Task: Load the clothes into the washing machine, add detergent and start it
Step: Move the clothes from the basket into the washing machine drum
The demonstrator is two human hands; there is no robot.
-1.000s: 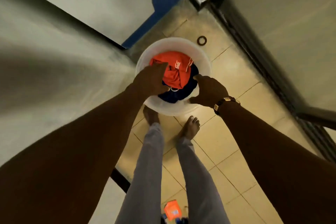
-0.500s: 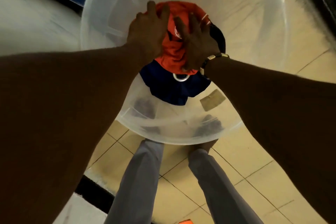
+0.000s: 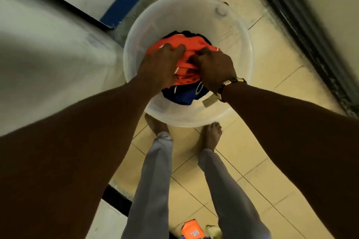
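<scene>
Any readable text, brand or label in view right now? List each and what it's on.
None can be read.
Orange packet on the floor: a blue and white print, too blurred to read.
Sticker on the basin: no legible text.
Orange garment, gripped by the left hand and right hand: white trim only, no letters visible.

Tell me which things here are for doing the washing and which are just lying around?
For the washing:
- orange garment, gripped by the left hand and right hand
- dark blue garment under it
- clear plastic basin holding both
- orange packet on the floor, perhaps detergent

Just lying about:
- dark ring seen through the basin
- small tag by the basin's wall
</scene>
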